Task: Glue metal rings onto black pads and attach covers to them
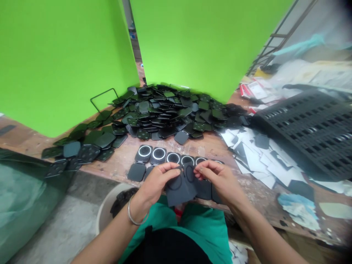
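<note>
My left hand (pixel 156 181) pinches the upper left part of a dark grey sheet (pixel 181 196) marked with thin rings. The sheet hangs over the table's front edge. At its upper right, the closed fingertips of my right hand (pixel 213 176) pinch the side of a thin black ring (pixel 189 172). Whether that ring has come off the sheet, I cannot tell. Behind the hands lies a row of hinged black folding pads (pixel 145 153), spread flat, with pale rings on their far halves. My hands and the sheet hide several of their near halves.
A large heap of black square pads (pixel 159 110) spreads across the back and left of the table (pixel 118 165). To the right, a black slotted crate (pixel 308 128) stands beside scattered white papers (pixel 255 157) and a blue-white cloth (pixel 298 209). A pale bucket (pixel 103 211) sits below the front edge. Green panels (pixel 192 40) rise behind.
</note>
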Demonstrator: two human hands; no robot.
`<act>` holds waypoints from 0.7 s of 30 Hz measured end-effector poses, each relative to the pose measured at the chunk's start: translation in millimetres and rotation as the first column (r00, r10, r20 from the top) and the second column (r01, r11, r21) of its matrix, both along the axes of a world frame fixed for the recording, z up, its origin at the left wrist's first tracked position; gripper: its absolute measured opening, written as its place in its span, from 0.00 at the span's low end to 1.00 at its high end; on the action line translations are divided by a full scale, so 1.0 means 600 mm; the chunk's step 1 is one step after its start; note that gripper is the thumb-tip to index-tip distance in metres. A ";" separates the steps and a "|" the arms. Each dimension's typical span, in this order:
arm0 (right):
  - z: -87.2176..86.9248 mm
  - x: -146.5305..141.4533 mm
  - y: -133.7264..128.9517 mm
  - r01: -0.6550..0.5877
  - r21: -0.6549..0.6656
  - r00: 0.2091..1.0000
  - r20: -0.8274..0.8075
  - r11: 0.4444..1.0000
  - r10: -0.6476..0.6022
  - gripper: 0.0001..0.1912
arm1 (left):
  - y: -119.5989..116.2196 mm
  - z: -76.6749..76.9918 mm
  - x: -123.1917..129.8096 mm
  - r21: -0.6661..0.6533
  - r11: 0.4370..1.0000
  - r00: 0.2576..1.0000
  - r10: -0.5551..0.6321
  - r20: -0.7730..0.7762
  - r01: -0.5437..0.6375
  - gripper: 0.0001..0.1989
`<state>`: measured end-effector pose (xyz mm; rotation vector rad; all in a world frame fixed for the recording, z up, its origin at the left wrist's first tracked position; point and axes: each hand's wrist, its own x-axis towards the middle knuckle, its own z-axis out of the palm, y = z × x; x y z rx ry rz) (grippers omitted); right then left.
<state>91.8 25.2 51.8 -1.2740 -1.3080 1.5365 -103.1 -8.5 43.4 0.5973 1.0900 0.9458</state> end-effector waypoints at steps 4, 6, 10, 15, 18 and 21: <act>0.000 0.008 0.000 0.023 0.005 1.000 0.016 1.000 -0.023 0.19 | -0.001 0.005 0.004 0.011 0.999 0.998 -0.049 0.030 0.049 0.16; 0.000 0.011 0.002 -0.021 -0.110 0.998 -0.053 0.994 0.015 0.23 | -0.001 0.004 0.006 0.003 0.998 0.996 -0.057 0.068 0.057 0.16; 0.000 0.014 0.001 -0.012 -0.258 0.974 -0.221 0.966 -0.047 0.22 | 0.000 0.003 0.008 -0.049 0.997 0.973 0.063 0.221 -0.054 0.21; -0.003 0.009 -0.005 0.253 -0.157 0.907 -0.304 0.955 -0.291 0.24 | -0.015 0.003 0.020 -0.102 0.988 0.905 0.148 0.398 -0.117 0.24; -0.009 0.007 -0.011 0.275 -0.079 0.915 -0.286 0.958 -0.286 0.23 | -0.024 0.003 0.034 -0.067 0.996 0.938 0.084 0.337 -0.065 0.21; -0.015 0.006 -0.015 0.270 -0.054 0.926 -0.261 0.961 -0.275 0.22 | -0.027 0.004 0.044 -0.028 0.992 0.969 0.126 0.213 -0.122 0.19</act>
